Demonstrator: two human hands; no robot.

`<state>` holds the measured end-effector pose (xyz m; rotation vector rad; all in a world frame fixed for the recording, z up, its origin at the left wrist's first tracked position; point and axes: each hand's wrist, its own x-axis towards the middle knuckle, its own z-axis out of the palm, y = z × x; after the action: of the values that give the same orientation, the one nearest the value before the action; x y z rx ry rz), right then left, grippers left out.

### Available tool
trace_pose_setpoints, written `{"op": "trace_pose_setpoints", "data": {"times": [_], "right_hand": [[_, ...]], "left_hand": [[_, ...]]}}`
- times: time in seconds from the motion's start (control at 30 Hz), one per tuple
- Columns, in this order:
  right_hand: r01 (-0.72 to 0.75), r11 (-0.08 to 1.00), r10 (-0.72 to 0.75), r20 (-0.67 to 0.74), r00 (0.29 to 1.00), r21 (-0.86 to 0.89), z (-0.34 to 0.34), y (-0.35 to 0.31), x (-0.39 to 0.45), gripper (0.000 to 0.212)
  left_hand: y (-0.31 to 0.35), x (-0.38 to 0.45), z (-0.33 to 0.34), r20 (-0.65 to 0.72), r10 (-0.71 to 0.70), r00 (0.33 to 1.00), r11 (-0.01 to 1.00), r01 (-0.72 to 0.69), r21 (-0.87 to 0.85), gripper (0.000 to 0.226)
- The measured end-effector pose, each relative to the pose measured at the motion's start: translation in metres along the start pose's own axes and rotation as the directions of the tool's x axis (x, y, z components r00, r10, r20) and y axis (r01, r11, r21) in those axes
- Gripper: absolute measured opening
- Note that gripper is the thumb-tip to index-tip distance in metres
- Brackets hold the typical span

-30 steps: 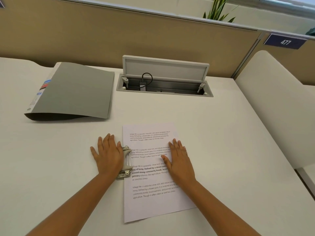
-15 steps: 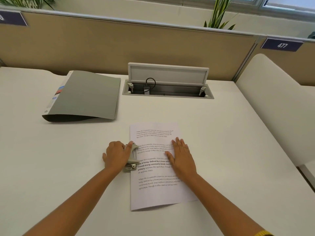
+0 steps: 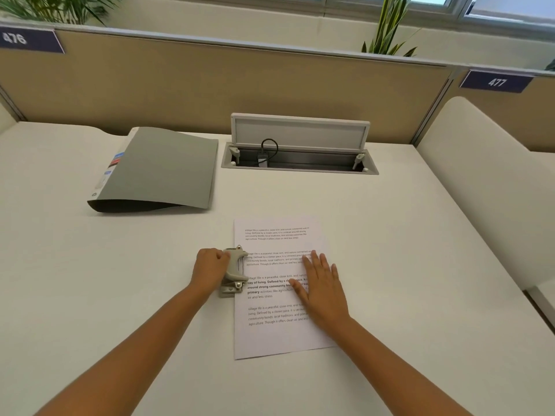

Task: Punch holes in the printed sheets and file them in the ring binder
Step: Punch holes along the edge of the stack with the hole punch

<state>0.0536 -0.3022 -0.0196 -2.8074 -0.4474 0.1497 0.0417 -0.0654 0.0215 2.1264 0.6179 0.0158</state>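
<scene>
A printed sheet (image 3: pixel 277 334) lies flat on the white desk (image 3: pixel 90 280) in front of me. A small grey hole punch (image 3: pixel 233 273) sits over the sheet's left edge, its lever raised. My left hand (image 3: pixel 208 270) is curled around the punch from the left side. My right hand (image 3: pixel 322 288) rests flat, fingers spread, on the right half of the sheet. A grey ring binder (image 3: pixel 159 169) lies closed at the back left of the desk, apart from both hands.
An open cable hatch (image 3: pixel 300 145) with a raised lid and a black cable is set into the desk behind the sheet. A beige partition (image 3: pixel 240 82) runs along the back. A white side panel (image 3: pixel 486 181) borders the desk at right.
My left hand went from lying flat beside the punch to curling around it, and the punch lever has come up. The right hand stays on the sheet. The camera has tilted up.
</scene>
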Motion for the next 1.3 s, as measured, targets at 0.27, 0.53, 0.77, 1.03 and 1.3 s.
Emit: {"op": "trace_pose_setpoints", "data": {"times": [0.27, 0.53, 0.77, 1.03, 1.3], "right_hand": [[0.032, 0.999, -0.032, 0.006, 0.999, -0.012, -0.003, 0.008, 0.000, 0.096], [0.064, 0.998, -0.064, 0.027, 0.998, -0.006, -0.005, 0.009, -0.003, 0.087], [0.088, 0.996, -0.088, 0.009, 0.996, 0.000, -0.004, 0.011, -0.002, 0.088], [0.080, 0.997, -0.080, -0.001, 0.997, -0.015, -0.005, 0.014, -0.003, 0.084], [0.064, 0.997, -0.064, -0.019, 0.998, -0.032, -0.006, 0.034, 0.003, 0.093]], "left_hand": [[0.000, -0.011, -0.007, 0.016, -0.091, 0.996, 0.959, 0.092, -0.266, 0.021], [-0.008, -0.009, -0.014, 0.043, -0.098, 0.994, 0.982, 0.103, -0.159, 0.024], [-0.008, -0.006, -0.017, 0.258, -0.177, 0.950, 0.861, 0.276, -0.428, 0.028], [-0.010, 0.007, -0.037, 0.109, -0.142, 0.984, 0.977, 0.157, -0.144, 0.024], [-0.016, 0.014, -0.059, 0.115, -0.175, 0.978, 0.903, 0.206, -0.377, 0.021]]}}
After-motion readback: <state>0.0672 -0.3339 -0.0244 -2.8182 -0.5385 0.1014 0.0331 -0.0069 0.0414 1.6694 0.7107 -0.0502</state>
